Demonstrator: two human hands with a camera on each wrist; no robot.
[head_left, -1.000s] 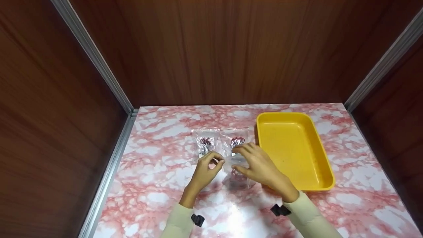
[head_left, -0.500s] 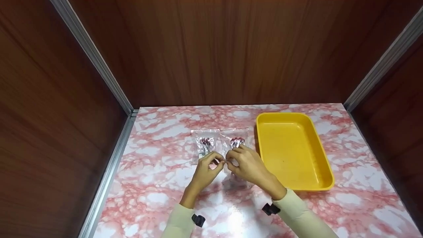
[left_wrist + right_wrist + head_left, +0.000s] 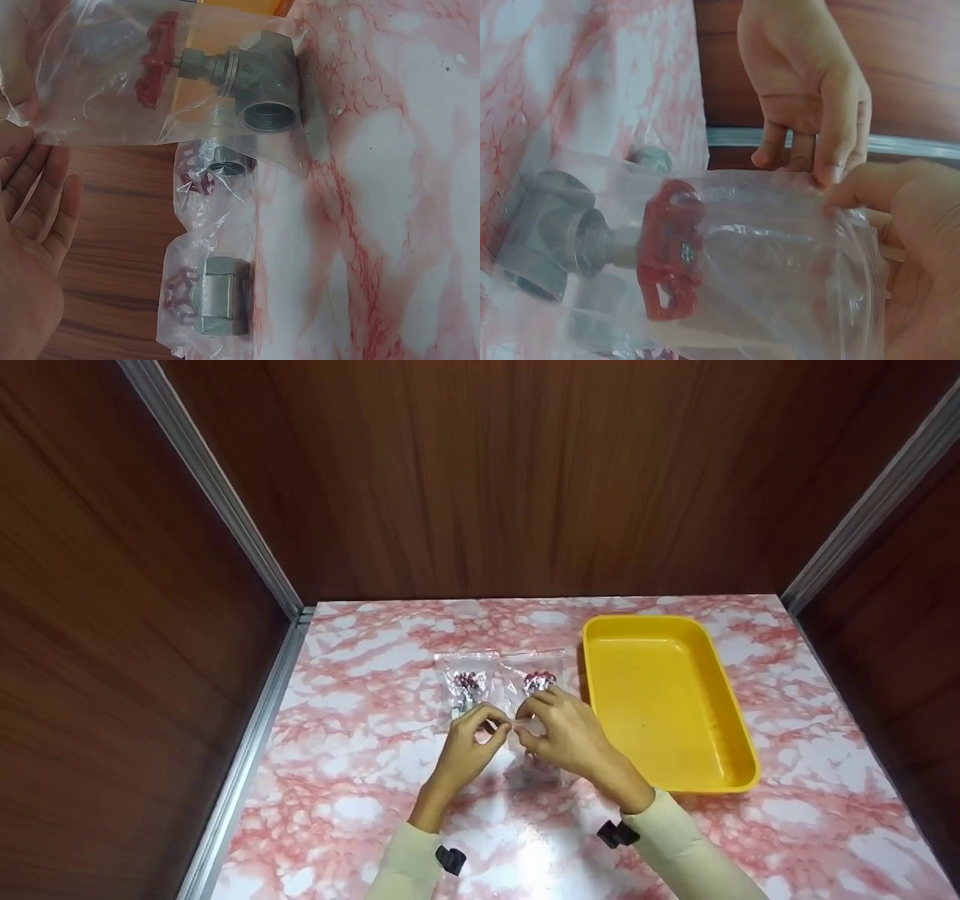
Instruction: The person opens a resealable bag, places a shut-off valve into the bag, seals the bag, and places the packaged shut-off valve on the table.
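Note:
A clear zip bag (image 3: 90,82) hangs upright between the hands. Inside it is a grey metal valve (image 3: 259,82) with a red handwheel (image 3: 671,251). My left hand (image 3: 461,750) pinches the bag's top corner between thumb and index finger, its other fingers loose. Beside it my right hand (image 3: 570,739) pinches the top edge close by, the two sets of fingertips nearly touching. In the head view the hands largely hide this bag. Beyond them, two more bagged valves lie side by side, a left bagged valve (image 3: 466,682) and a right bagged valve (image 3: 538,679).
A yellow tray (image 3: 667,712) stands to the right of the bags, close to my right hand. The tabletop (image 3: 345,765) has a red and white marbled pattern. Brown wood-grain panels (image 3: 525,480) enclose the back and sides, with metal rails (image 3: 225,502) at the corners.
My right hand has come left, from apart to pinching the bag's top edge beside the left fingertips. My left hand has stayed in place. The lying bags and tray have not moved.

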